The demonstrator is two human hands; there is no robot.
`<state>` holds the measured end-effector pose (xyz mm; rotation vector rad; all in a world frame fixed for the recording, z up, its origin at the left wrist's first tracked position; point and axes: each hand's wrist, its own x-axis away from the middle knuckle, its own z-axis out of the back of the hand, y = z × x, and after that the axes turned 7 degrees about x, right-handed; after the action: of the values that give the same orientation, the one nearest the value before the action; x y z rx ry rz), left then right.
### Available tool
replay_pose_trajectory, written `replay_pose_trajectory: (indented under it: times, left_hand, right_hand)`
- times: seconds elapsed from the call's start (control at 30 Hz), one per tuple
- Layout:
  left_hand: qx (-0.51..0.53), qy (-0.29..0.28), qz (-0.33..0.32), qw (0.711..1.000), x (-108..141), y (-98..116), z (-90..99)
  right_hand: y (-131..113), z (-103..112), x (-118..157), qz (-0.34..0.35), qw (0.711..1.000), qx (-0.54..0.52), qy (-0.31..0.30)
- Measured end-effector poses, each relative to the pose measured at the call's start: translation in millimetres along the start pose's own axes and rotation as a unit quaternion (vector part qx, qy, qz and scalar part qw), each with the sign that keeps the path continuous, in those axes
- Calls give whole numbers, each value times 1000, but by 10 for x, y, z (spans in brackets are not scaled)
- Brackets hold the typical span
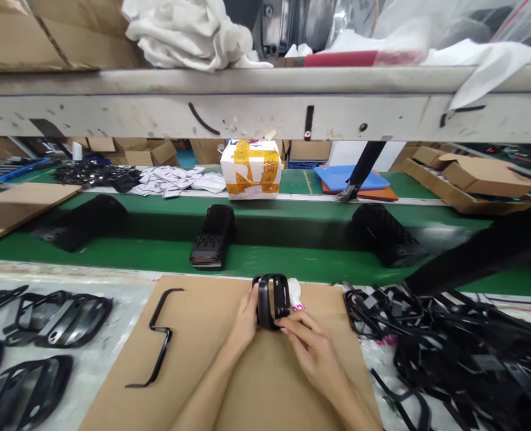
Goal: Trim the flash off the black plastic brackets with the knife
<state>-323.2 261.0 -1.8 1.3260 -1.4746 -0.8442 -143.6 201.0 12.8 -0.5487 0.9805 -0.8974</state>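
A black plastic frame [280, 293] with rounded corners stands upright above the cardboard sheet. My left hand [246, 312] is closed on its left side, fingers partly hidden behind it. At its lower right edge my right hand [308, 342] pinches with thumb and forefinger; a thin black strip seems to run round the frame, but I cannot tell whether the fingers grip it separately. To the left, a bent black strip [165, 341] lies on the cardboard sheet [197, 365]. Just behind the frame sits a small white item [294, 290] with pink print.
Several black frames [74, 320] lie at left on plastic sheeting. A tangled heap of black strips [467, 353] fills the right. Beyond, black perforated housings [213, 236] rest on a green conveyor belt [265, 251]. A taped white box [251, 170] stands behind, under an overhead shelf [256, 114].
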Motion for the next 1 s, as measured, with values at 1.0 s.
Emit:
replay_pose_trajectory:
  times: [1.0]
  left_hand:
    - [307, -202, 216, 905, 272, 122, -280]
  right_hand:
    - [67, 14, 29, -83, 990, -108, 46]
